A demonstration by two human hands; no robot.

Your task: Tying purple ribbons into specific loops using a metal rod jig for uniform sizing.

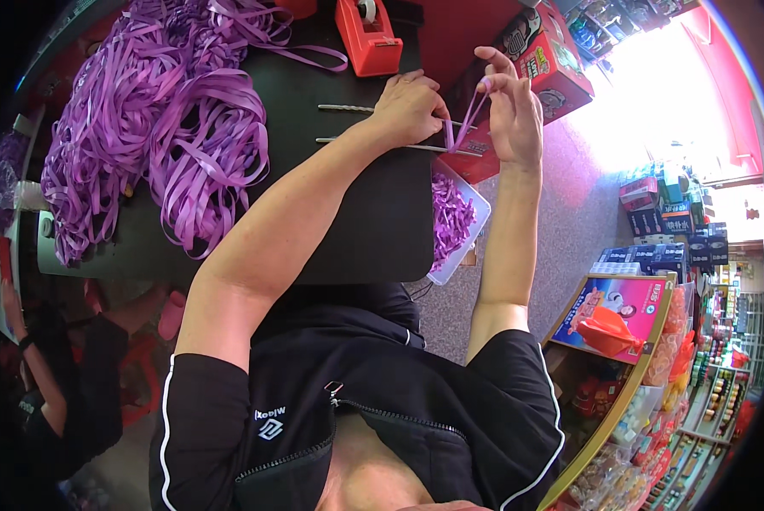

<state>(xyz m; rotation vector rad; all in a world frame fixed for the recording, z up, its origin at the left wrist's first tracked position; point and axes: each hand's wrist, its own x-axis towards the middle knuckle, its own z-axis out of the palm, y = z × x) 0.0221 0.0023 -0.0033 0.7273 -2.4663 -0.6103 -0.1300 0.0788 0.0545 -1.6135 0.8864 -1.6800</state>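
Note:
My left hand [410,109] rests at the table's right edge, its fingers closed on a narrow purple ribbon [460,138]. The ribbon runs around the thin metal rods and up to my right hand [515,121], raised beyond the edge. There my thumb and index finger pinch the ribbon, while the other fingers are bent or lifted. Two metal rods, a far one [343,108] and a near one [422,147], lie across the black table [348,217] and stick out past its edge. My left hand covers part of the far rod.
A big heap of purple ribbon [135,119] covers the table's left side. A red tape dispenser [370,38] stands at the far edge. Below the rods, a clear bin [477,223] holds folded purple ribbon pieces. Red boxes [560,64] stand right; another person [45,383] sits left.

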